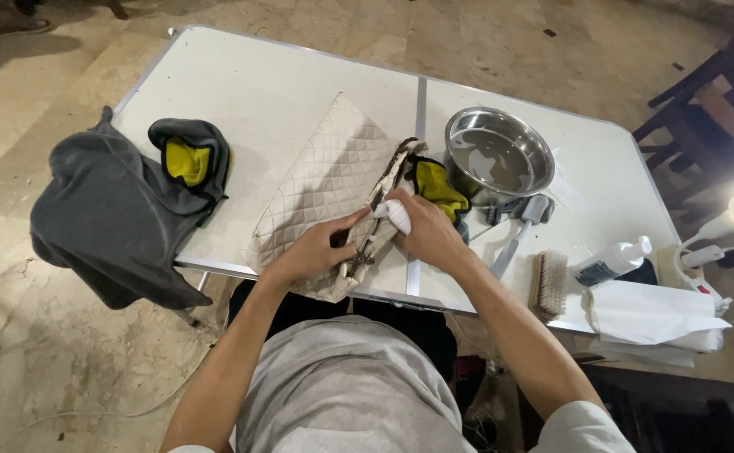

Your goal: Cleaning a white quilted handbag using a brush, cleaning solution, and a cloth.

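My left hand (315,252) gripped the quilted bag (325,180) on the tabletop (283,84). My right hand (428,232) held a white bottle (394,216) against it, beside a steel bowl (499,157).

Near the hands: 1 cream quilted fabric bag (325,180), 1 round steel bowl (499,157), 2 brushes, 2 grey-and-yellow cloths.
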